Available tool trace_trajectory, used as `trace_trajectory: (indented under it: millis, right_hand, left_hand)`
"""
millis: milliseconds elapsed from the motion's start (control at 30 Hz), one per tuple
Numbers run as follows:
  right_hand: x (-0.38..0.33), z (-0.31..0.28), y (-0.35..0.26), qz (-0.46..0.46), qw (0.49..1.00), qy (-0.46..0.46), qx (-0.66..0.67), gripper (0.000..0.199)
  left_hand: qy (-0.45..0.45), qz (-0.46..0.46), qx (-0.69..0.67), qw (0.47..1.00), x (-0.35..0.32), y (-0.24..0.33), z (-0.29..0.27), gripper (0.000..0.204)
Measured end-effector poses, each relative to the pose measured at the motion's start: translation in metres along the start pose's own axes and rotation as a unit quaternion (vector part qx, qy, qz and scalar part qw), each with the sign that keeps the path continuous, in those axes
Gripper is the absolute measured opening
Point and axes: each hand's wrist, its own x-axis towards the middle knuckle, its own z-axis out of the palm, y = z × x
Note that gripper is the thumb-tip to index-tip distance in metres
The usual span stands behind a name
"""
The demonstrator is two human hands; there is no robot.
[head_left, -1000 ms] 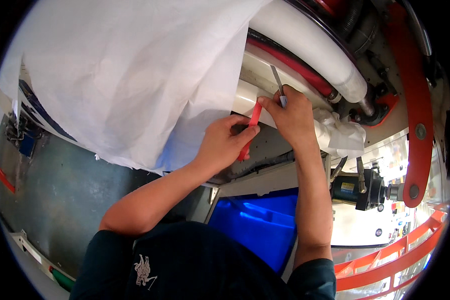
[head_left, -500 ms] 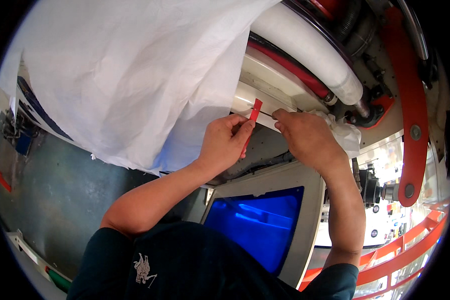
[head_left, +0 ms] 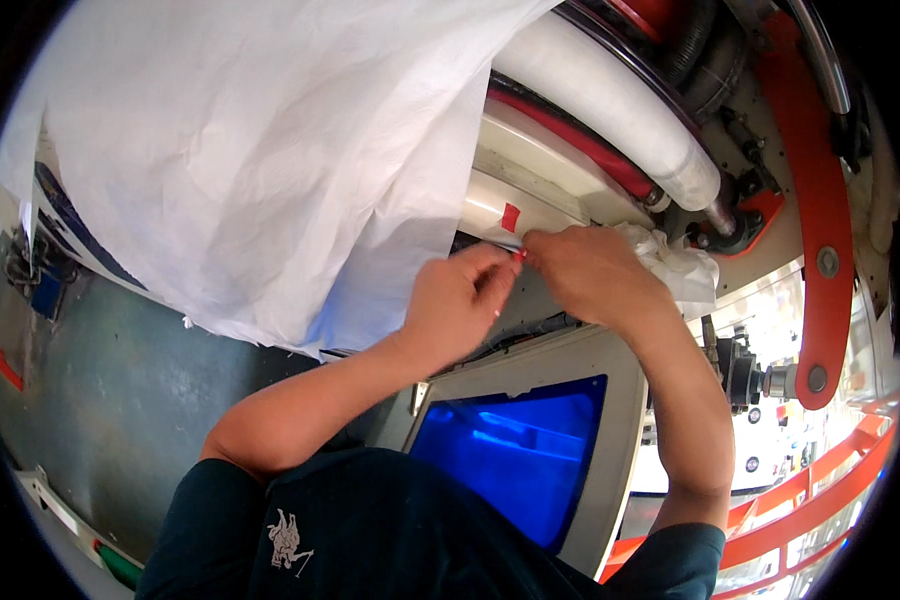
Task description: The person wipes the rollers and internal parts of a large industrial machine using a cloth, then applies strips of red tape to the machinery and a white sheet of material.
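Note:
My left hand is closed in a pinch, with a bit of red tape showing at its fingertips. My right hand is beside it, fingers curled and closed, the tips almost touching that red bit. What the right fingers grip is mostly hidden; a thin sliver shows between the hands. Just beyond the fingertips, a short red tape piece lies on the cream-coloured machine edge, apart from both hands.
A large white sheet hangs at the left. Beyond the hands run a white-wrapped roller and a dark red bar. An orange lever arm stands at the right. Below the hands is a panel with a blue window.
The long red strip in my left hand is now in two: one piece lies on the machine edge, a bit stays in my fingers. My hands have come closer together and slightly lower.

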Motion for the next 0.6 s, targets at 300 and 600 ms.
trace_trajectory:
  millis: [300,600]
  right_hand:
    - [-0.018,0.010,-0.020,0.096,0.887,0.013,0.451,0.020]
    - [-0.025,0.032,-0.093,-0.006,0.844,0.139,0.519,0.019]
  left_hand:
    - [0.008,0.014,-0.178,0.984,-0.044,-0.028,-0.027,0.034]
    - [-0.121,-0.011,-0.279,0.953,-0.048,0.007,-0.029,0.071]
